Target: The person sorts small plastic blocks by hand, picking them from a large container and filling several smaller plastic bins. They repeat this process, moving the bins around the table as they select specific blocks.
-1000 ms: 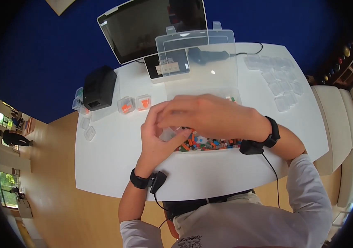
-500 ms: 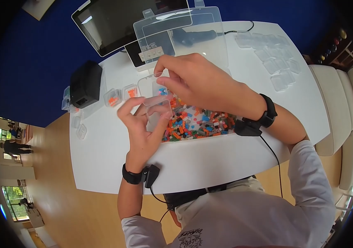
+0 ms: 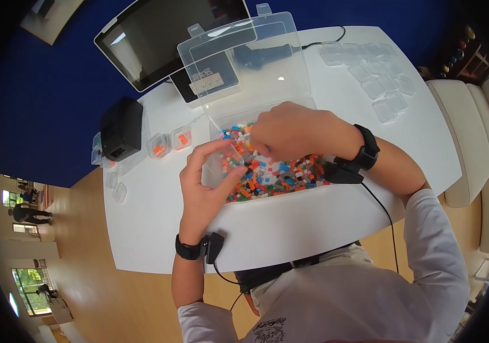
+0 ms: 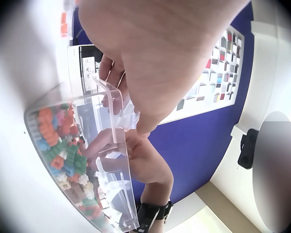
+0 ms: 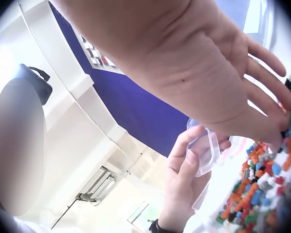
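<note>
Possibly the box slips if the left hand, pinching it, slackens; the right hand bends over bricks, hold unclear.

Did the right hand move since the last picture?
Yes, the right hand has moved right and down, from the back left corner of the clear bin to the toy bricks inside.

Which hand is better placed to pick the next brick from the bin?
The right, I'd judge: the right hand reaches down into the bin, fingertips at the bricks, while the left hand is busy holding a small clear box.
</note>
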